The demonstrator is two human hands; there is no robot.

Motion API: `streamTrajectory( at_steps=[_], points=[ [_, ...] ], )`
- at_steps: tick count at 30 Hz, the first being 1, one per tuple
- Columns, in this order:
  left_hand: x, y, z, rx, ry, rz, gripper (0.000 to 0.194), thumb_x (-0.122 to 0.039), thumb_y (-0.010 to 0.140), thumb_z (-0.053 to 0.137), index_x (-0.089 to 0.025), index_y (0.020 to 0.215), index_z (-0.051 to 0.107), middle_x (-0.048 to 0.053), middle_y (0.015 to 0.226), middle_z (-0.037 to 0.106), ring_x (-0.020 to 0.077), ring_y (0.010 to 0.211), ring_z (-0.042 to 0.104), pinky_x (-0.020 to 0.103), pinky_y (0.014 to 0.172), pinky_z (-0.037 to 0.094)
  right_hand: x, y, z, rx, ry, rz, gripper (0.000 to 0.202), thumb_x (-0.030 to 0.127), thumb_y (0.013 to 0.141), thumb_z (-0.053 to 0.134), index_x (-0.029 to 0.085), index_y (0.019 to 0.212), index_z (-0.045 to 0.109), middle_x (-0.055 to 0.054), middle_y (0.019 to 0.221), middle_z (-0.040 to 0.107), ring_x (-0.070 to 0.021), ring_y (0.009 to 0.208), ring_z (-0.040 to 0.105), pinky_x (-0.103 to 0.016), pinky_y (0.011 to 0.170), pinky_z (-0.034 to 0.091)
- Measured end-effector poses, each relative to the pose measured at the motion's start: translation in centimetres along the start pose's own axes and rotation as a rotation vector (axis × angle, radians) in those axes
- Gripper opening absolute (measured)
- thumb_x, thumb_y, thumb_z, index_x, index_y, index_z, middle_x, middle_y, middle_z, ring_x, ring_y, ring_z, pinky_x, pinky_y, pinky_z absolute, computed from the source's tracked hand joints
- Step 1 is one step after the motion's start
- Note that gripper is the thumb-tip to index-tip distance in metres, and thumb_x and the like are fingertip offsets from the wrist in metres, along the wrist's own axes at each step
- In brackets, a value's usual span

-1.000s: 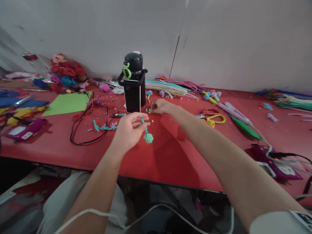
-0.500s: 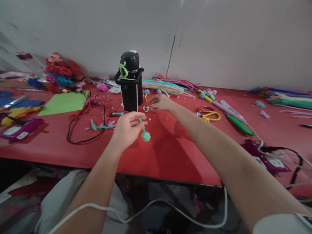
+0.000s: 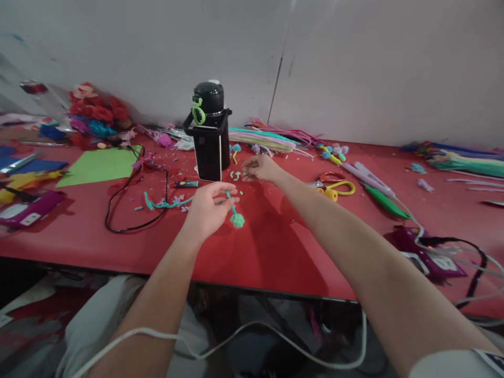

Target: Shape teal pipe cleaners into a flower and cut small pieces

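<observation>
My left hand (image 3: 212, 207) is closed on the stem of a green fluffy pipe-cleaner piece (image 3: 237, 220), whose round head hangs below the fingers over the red table (image 3: 220, 262). To its upper right, my right hand (image 3: 260, 169) is low over the table beside small green bits (image 3: 235, 175). Its fingers are bent and partly hidden behind one another, so whether they pinch anything cannot be told. A phone (image 3: 208, 156) leans on a black bottle (image 3: 212, 100) behind both hands.
Yellow-handled scissors (image 3: 342, 188), a lilac hot tool (image 3: 370, 178) and a purple power box (image 3: 431, 257) are at the right. Left are a black cable (image 3: 112, 202), green sheet (image 3: 100, 165) and red flowers (image 3: 98, 107). Pipe cleaners (image 3: 263, 139) lie at the back.
The view has shifted slightly. Both hands stay nearly where they were, the left still gripping the green piece.
</observation>
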State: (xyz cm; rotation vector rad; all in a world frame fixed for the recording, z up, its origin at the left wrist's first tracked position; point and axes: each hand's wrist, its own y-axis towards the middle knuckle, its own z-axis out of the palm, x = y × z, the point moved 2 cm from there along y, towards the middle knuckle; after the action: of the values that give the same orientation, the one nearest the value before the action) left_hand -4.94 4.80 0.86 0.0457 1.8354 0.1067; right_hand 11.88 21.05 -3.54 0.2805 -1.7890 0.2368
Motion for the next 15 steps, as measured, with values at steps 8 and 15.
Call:
streamTrajectory(
  at_steps=[8,15],
  points=[
    [-0.5,-0.2,0.2,0.000,0.021,-0.006,0.020,-0.006,0.080,0.067,-0.014,0.098,0.069,0.010,0.106,0.075,0.0195,0.088,0.077,0.030,0.079,0.060,0.6,0.2,0.4,-0.134,-0.119,-0.142,0.014,0.015,0.076,0.075,0.017,0.070,0.063,-0.003,0.072,0.069,-0.0174,0.075,0.067,-0.036,0.082,0.059],
    [-0.6,-0.2,0.7,-0.007,0.001,-0.002,0.015,-0.010,0.081,0.066,-0.015,0.094,0.070,0.009,0.098,0.074,0.0206,0.085,0.076,0.035,0.080,0.061,3.3,-6.2,0.7,-0.017,0.098,-0.182,0.013,0.022,0.083,0.073,0.018,0.094,0.076,-0.001,0.072,0.069,-0.0121,0.066,0.062,-0.030,0.072,0.057]
  ],
)
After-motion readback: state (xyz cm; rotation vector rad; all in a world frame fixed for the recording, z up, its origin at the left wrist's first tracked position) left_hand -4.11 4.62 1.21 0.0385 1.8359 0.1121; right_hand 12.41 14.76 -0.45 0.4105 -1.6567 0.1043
